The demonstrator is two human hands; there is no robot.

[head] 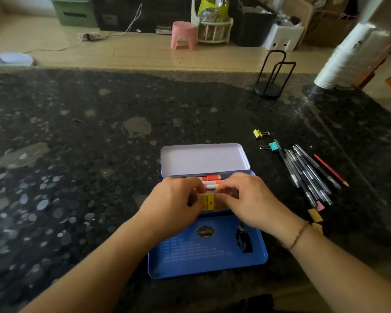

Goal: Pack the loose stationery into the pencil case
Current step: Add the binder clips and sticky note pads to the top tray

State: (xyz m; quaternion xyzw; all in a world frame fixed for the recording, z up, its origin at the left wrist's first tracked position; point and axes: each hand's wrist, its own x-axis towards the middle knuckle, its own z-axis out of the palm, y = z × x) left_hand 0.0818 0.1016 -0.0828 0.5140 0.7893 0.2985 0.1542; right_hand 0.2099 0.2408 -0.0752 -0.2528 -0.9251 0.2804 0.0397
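A blue tin pencil case (pixel 207 265) lies open in front of me on the dark granite counter, its lilac inner tray (pixel 203 158) raised at the back. Inside lie highlighters with orange and pink bands (pixel 211 180). My left hand (pixel 174 202) and my right hand (pixel 246 199) meet over the case, and both pinch a yellow highlighter (pixel 206 201) across its middle compartment. Right of the case lie several black pens (pixel 307 173), a red pencil (pixel 331 170), a yellow binder clip (pixel 259 133), a teal binder clip (pixel 270 146) and small erasers (pixel 317 211).
A black wire paper-towel holder (pixel 270 75) stands at the counter's far right. A stack of white cups (pixel 341 59) leans in at the right edge. Beyond the counter are the wooden floor, a pink stool (pixel 183 36) and storage boxes.
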